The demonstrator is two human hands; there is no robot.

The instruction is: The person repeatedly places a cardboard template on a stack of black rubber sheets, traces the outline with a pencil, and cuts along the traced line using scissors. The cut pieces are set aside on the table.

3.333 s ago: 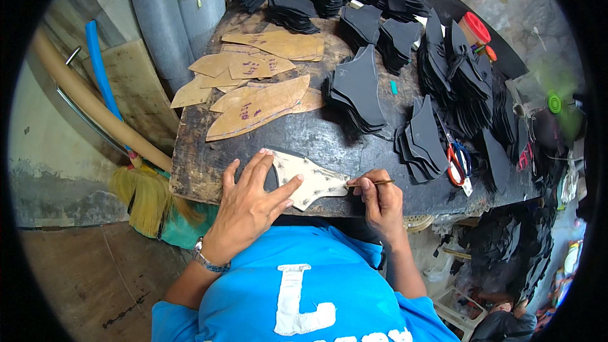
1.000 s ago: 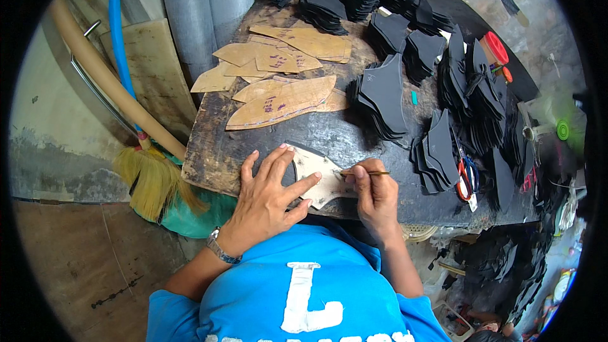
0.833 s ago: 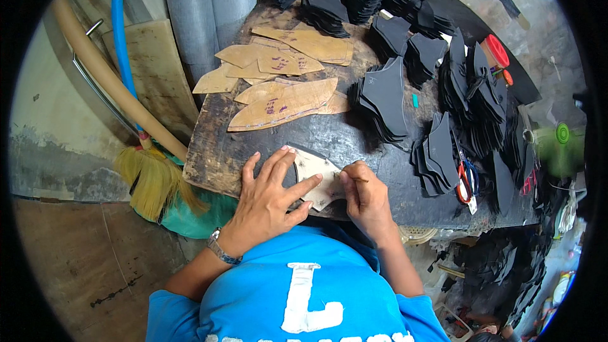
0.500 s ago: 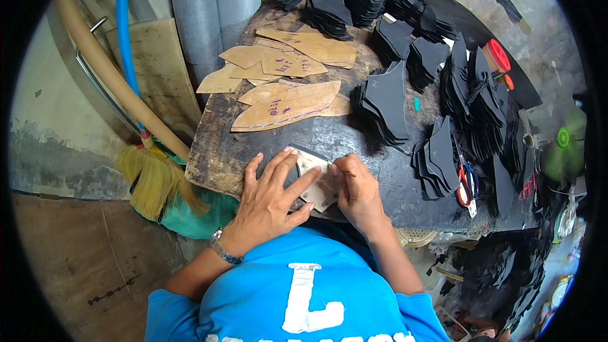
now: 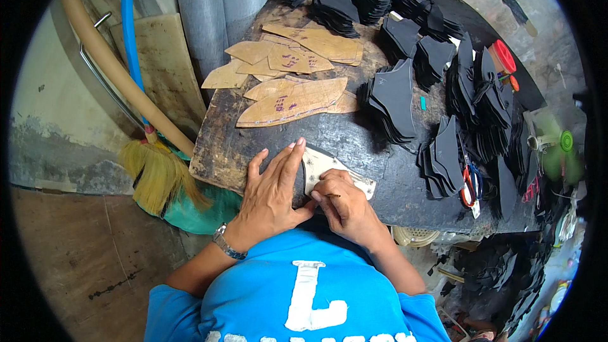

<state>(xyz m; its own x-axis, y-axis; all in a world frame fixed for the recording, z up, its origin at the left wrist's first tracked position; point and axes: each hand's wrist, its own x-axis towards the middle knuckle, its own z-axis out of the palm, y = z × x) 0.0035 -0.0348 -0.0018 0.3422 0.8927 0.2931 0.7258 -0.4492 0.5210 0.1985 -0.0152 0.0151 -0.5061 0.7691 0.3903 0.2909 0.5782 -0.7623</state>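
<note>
A dark, worn workbench point(image 5: 354, 139) carries stacked black cut pieces point(image 5: 392, 98) and tan cardboard patterns point(image 5: 294, 98). At its near edge, the left hand point(image 5: 275, 193) presses flat on a pale template point(image 5: 326, 168); the right hand point(image 5: 345, 206) grips a thin pen point(image 5: 330, 196) beside it.

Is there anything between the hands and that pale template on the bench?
Nothing visible. The left hand lies flat on the pale template, and the right hand rests on its near edge holding a thin pen-like tool.
</note>
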